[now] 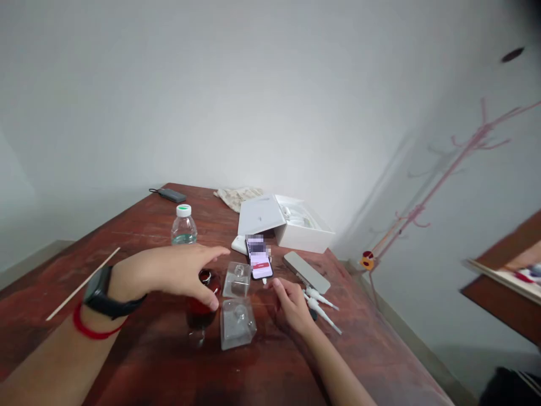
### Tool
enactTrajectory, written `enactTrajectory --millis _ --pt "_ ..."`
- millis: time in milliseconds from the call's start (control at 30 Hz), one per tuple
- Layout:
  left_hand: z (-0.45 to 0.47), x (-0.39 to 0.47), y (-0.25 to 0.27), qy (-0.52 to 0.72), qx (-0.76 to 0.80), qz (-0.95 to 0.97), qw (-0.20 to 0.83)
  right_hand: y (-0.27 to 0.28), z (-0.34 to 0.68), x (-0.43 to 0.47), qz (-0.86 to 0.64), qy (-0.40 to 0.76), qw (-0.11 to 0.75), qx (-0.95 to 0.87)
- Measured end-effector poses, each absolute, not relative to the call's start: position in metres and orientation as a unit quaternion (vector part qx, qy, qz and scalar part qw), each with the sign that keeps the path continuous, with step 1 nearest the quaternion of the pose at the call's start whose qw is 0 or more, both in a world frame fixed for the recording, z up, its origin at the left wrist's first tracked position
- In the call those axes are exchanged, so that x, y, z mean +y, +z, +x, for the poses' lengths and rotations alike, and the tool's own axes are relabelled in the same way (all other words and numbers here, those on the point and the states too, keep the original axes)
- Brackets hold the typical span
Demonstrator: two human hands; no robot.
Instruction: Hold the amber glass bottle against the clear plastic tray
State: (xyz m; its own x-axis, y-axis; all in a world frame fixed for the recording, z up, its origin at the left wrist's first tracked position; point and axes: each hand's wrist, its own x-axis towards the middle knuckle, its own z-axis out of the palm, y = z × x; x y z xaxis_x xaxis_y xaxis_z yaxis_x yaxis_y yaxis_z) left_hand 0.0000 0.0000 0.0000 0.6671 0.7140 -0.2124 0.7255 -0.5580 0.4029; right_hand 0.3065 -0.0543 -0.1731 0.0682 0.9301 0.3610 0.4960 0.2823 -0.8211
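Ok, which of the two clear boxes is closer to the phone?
The far clear box, just by the lower left of the phone; the near clear box sits closer to the person.

Clear boxes (239,327) block way right from left hand (180,269); front-right tabletop (382,355) free.

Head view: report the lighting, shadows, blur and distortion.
Head view: soft, fairly even light on the back wall; head view: the coat rack looks slightly blurred, with faint shadows beside it; head view: that rack slants strongly, perhaps from wide-angle distortion or camera tilt; head view: the phone has part of its screen pixelated.
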Motion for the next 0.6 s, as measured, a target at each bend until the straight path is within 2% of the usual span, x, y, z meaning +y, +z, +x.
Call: enactTrajectory --millis 133,200,400,600 --pt "0.007 0.010 -0.013 -0.033 0.329 0.894 0.303 -0.176 0.307 -0.054 -0.559 0.223 0.471 -0.645" --pt "0.010 0.010 -0.016 -0.037 0.331 0.894 0.301 -0.177 0.307 -0.053 -0.562 0.224 0.467 -0.645" --pt "0.016 0.002 -0.020 -0.055 0.420 0.889 0.176 -0.181 0.307 -0.053 -0.571 0.232 0.456 -0.642" --pt "0.019 -0.010 -0.014 -0.064 0.430 0.892 0.125 -0.185 0.309 -0.052 -0.573 0.246 0.449 -0.640"
